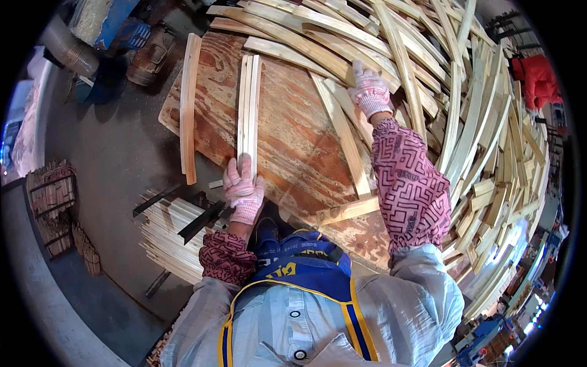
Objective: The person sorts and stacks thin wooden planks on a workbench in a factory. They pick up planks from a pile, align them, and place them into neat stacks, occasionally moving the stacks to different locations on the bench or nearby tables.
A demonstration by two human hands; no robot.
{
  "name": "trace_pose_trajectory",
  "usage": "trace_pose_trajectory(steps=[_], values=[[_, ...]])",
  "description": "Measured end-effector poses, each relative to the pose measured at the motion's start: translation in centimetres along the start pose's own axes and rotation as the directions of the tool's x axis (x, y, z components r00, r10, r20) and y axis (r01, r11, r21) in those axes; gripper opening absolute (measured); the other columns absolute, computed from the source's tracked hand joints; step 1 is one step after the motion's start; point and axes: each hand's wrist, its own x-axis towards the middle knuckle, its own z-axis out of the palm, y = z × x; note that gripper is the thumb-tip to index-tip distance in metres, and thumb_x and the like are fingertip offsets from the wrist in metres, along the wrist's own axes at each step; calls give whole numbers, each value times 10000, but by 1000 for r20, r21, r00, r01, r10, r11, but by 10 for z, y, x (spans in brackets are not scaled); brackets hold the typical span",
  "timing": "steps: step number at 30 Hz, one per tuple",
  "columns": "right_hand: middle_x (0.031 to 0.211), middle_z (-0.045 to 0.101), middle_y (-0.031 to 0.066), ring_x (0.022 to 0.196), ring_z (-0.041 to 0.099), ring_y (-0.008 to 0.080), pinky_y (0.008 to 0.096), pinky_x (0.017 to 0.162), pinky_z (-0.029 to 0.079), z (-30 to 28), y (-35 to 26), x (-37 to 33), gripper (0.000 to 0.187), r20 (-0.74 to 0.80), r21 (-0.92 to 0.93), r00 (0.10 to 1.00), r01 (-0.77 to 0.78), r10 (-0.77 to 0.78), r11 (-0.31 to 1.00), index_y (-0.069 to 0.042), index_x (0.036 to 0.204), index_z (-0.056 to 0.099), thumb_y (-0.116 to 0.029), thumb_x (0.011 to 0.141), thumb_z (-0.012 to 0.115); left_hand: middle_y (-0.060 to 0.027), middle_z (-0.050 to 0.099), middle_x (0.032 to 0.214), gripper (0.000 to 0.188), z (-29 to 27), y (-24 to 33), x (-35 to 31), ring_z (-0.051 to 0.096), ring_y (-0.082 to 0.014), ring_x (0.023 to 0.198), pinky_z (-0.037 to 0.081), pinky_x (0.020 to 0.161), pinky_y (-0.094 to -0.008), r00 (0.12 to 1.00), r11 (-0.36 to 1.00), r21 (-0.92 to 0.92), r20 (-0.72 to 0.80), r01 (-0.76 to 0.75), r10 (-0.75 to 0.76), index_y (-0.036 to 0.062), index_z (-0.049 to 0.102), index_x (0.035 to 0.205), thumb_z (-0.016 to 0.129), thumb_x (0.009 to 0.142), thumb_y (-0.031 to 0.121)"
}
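Observation:
Several narrow pale wooden strips (pixel 249 104) lie side by side, lengthwise, on a worn plywood board (pixel 287 134). My left hand (pixel 243 192), in a pink-and-white knit glove, is closed on their near end, with its thumb on the right side. My right hand (pixel 370 90), gloved the same way, reaches forward to the heap of wood. Its fingers are closed at the right end of a long wooden strip (pixel 299 38); part of the grip is hidden. Left of the grouped strips, another wooden strip (pixel 189 110) lies along the board's left edge.
A large heap of loose strips (pixel 471 122) covers the far and right sides. One short piece (pixel 347 211) lies across the board's near edge. Stacked strips (pixel 174 235) rest on dark metal bars at lower left. Machinery (pixel 150 52) stands at far left; red cloth (pixel 538 79) shows far right.

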Motion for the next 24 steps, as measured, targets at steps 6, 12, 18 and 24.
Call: trace_pose_trajectory(steps=[6, 12, 18, 24], values=[[715, 679, 130, 699, 668, 293, 388, 646, 541, -37, -17, -54, 336, 7, 616, 962, 210, -271, 759, -49, 853, 690, -372, 910, 620, -154, 524, 1335, 631, 8, 58, 67, 547, -323, 1140, 471, 980, -401, 994, 795, -598, -76, -104, 73, 107, 456, 1443, 694, 874, 237], [1035, 692, 65, 883, 658, 151, 304, 724, 541, 16, -25, -84, 519, 22, 529, 941, 274, -337, 803, -95, 1217, 641, -526, 932, 590, -128, 655, 1038, 398, -6, 108, 114, 664, -230, 806, 581, 692, -360, 776, -466, -685, 631, 560, 6, 29, 538, 1286, 649, 926, 157], [1488, 433, 111, 1249, 534, 319, 424, 1045, 421, 21, 10, -11, 678, -61, -102, 985, 157, -163, 982, -187, 1455, 410, -388, 849, 639, -117, 657, 1029, 408, -14, 56, 42, 625, -208, 831, 524, 728, -316, 876, 44, -895, 424, 444, -228, 22, 590, 1216, 720, 855, 160], [1370, 550, 162, 1108, 629, 318, 408, 947, 508, -20, -10, -18, 608, 210, 8, 970, 127, -126, 992, -156, 1413, 459, -348, 860, 623, -128, 448, 1382, 743, 6, -9, -66, 462, -355, 1210, 433, 985, -433, 996, 971, -232, -60, 53, -69, 140, 484, 1411, 763, 727, 226]])
